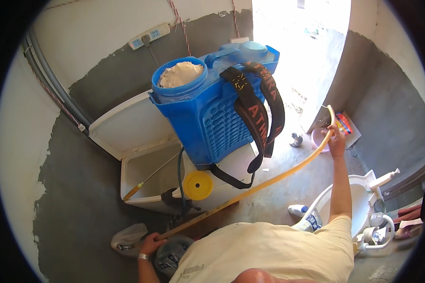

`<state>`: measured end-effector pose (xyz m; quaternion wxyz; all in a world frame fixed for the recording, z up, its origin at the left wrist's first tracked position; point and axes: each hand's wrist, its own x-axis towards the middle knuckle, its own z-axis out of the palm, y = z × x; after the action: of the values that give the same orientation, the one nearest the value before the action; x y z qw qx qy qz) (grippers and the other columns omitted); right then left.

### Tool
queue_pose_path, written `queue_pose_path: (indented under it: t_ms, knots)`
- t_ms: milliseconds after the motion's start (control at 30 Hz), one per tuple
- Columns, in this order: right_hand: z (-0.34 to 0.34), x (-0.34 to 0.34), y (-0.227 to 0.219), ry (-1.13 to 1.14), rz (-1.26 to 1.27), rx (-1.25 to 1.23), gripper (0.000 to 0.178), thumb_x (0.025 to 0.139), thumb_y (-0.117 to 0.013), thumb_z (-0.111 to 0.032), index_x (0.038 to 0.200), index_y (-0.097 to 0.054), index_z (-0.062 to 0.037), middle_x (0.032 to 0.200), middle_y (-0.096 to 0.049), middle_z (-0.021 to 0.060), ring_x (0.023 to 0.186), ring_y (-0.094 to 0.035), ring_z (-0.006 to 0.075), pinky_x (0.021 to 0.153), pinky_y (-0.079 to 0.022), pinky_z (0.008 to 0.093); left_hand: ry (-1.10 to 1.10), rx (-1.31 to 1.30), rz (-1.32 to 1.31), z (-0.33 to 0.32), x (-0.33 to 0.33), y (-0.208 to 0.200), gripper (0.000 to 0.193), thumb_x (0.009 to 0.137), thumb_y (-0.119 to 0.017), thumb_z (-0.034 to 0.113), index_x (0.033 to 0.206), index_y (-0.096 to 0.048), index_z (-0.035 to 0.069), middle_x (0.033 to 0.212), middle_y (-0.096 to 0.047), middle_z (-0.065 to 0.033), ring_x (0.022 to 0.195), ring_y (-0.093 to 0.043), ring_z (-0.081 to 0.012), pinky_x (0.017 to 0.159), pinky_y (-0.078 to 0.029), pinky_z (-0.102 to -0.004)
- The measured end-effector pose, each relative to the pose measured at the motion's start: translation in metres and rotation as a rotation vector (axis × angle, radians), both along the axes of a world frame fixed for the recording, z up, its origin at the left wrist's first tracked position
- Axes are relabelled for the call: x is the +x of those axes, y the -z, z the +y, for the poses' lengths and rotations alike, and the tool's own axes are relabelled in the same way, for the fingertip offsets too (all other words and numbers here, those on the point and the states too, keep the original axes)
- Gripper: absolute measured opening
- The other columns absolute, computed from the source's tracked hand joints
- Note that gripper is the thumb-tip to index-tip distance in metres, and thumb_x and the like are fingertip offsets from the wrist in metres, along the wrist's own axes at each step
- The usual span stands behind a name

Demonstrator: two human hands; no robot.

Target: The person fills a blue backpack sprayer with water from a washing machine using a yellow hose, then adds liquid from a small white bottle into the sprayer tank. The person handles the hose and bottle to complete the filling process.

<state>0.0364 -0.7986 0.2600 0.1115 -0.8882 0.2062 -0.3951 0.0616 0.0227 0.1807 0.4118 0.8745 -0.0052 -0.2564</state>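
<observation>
A long yellow hose [278, 178] stretches across in front of me, from lower left to upper right. Near its upper end my right hand [336, 140] is closed around it, and the tip curves up beyond my fingers. Down at the left, my left hand [152, 244] grips its other end. Beyond the hose, a blue backpack sprayer tank [184, 127] stands on a white chest, its mouth uncovered and filled with pale powder [181, 74]. Black straps [250, 111] hang from its side. A yellow round lid [198, 185] lies at the foot of the tank.
The white chest [127, 184] has its left lid raised; a thin rod with a yellow handle [133, 191] leans in it. At right are a white basin [362, 194], a pink bowl [319, 137] and a white bottle [297, 210]. A power strip [149, 36] hangs on the wall.
</observation>
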Motion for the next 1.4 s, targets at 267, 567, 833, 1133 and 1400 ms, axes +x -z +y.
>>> queue_pose_path:
  t_ms: [267, 567, 833, 1133, 1400]
  knots:
    - [-0.035, -0.024, -0.160, 0.432, -0.456, -0.755, 0.019, 0.079, -0.071, -0.029, 0.084, -0.062, -0.0127, 0.086, -0.062, 0.0045, 0.078, -0.061, 0.0238, 0.063, -0.051, 0.0351, -0.058, 0.115, -0.045, -0.008, -0.019, -0.046, 0.026, 0.070, -0.079, 0.020, 0.076, -0.058, 0.006, 0.068, -0.052, 0.0025, 0.065, -0.046, -0.0083, 0.060, -0.040, -0.0266]
    - [0.004, 0.012, -0.231, -0.159, -0.747, -0.415, 0.021, 0.084, -0.068, -0.026, 0.086, -0.066, -0.0048, 0.079, -0.065, 0.0058, 0.072, -0.063, 0.0185, 0.068, -0.050, 0.0296, 0.280, 0.331, -0.068, -0.021, -0.024, 0.017, 0.028, 0.068, -0.078, 0.021, 0.081, -0.060, 0.004, 0.072, -0.060, -0.0063, 0.067, -0.055, -0.0165, 0.062, -0.044, -0.0318]
    - [0.180, 0.057, -0.324, -0.364, -0.690, 0.074, 0.039, 0.089, -0.057, -0.038, 0.083, -0.066, -0.0010, 0.073, -0.063, 0.0105, 0.070, -0.061, 0.0209, 0.065, -0.048, 0.0314, 0.153, 0.197, -0.369, -0.011, -0.048, 0.036, 0.036, 0.069, -0.075, 0.022, 0.098, -0.063, 0.006, 0.098, -0.061, -0.0117, 0.086, -0.060, -0.0283, 0.075, -0.049, -0.0386]
    - [0.272, 0.168, -0.369, -0.667, -0.320, -0.005, 0.040, 0.089, -0.058, -0.044, 0.086, -0.067, -0.0043, 0.077, -0.064, 0.0082, 0.072, -0.062, 0.0171, 0.063, -0.049, 0.0279, -0.313, 0.602, -0.607, 0.079, -0.073, -0.077, 0.047, 0.074, -0.068, 0.014, 0.117, -0.053, 0.004, 0.128, -0.049, -0.0163, 0.121, -0.042, -0.0345, 0.102, -0.032, -0.0446]
    - [0.303, 0.185, -0.355, -0.644, -0.280, 0.088, 0.047, 0.089, -0.053, -0.048, 0.087, -0.070, -0.0043, 0.070, -0.064, 0.0097, 0.063, -0.062, 0.0191, 0.058, -0.048, 0.0292, -0.276, 0.630, -0.388, 0.156, -0.091, -0.038, 0.057, 0.071, -0.072, 0.016, 0.123, -0.051, 0.006, 0.125, -0.050, -0.0169, 0.115, -0.047, -0.0351, 0.098, -0.038, -0.0436]
